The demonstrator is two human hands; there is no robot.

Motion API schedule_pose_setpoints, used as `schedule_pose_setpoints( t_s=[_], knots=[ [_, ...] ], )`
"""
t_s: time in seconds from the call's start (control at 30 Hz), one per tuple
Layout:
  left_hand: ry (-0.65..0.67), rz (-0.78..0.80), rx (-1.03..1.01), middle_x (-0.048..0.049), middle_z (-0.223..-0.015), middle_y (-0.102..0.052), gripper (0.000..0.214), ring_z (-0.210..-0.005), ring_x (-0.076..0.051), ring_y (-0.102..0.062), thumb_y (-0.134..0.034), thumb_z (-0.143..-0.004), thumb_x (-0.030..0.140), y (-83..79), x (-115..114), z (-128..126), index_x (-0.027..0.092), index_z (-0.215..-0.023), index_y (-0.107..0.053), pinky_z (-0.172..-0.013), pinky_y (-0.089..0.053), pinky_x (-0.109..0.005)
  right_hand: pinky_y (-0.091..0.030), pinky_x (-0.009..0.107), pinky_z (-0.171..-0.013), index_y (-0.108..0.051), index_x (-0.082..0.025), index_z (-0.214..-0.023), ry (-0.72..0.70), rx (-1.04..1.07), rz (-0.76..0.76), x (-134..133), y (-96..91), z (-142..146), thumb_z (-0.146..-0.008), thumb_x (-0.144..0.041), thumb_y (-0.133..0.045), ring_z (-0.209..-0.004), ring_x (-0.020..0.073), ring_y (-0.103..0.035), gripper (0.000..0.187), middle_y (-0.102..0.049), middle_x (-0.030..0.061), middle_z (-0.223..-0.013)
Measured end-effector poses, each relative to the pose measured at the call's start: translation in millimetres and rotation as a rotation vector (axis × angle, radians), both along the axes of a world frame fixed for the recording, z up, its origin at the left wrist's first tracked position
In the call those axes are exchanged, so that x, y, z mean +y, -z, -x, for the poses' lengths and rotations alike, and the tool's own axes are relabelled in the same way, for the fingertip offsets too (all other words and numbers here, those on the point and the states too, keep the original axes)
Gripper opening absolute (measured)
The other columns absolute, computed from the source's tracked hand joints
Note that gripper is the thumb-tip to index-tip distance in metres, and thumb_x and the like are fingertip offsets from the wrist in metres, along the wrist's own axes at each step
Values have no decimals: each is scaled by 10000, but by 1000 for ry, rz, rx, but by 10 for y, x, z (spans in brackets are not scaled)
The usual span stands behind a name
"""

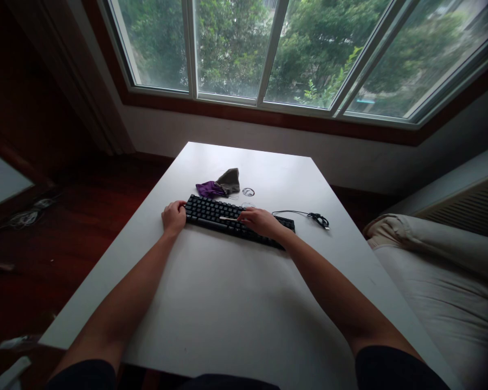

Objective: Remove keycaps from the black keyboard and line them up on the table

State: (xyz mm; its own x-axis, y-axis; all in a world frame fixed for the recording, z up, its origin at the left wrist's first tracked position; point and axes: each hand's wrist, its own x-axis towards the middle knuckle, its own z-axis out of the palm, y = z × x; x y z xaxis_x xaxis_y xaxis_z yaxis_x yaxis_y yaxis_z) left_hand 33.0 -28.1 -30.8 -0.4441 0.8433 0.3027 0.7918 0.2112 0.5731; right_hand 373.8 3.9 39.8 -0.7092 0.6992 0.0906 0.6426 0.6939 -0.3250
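A black keyboard (211,209) lies at a slant across the white table. My left hand (174,217) is closed on its left end, fingers curled at the edge. Over the keys, right of the middle, my right hand (260,221) pinches a thin pale stick, perhaps a cotton swab (229,219), whose tip points left and lies low over the keys. Whether the tip touches a key is too small to tell. My right hand and wrist hide part of the keyboard's right half.
Behind the keyboard lie a purple and grey cloth (228,182) and a small round object (248,192). A bundled black cable (319,219) rests on the right. The white table (228,303) stands below a window (231,49), with a beige padded seat (431,281) at right.
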Motion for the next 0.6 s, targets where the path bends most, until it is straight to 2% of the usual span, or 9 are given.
schedule_pose_setpoints(
  t_s=[0.6],
  knots=[
    [6, 20, -5, -68, -1180, -720, 302, -1108, -269, -618, -477, -939, 228, -19, -22, -10, 267, -1113, -721, -1011, -442, -401, -388, 247, -726, -768, -273, -1127, 46, 30, 16, -111, 24, -290, -975, -255, -615, -802, 153, -609, 216, -691, 53, -1033]
  ],
)
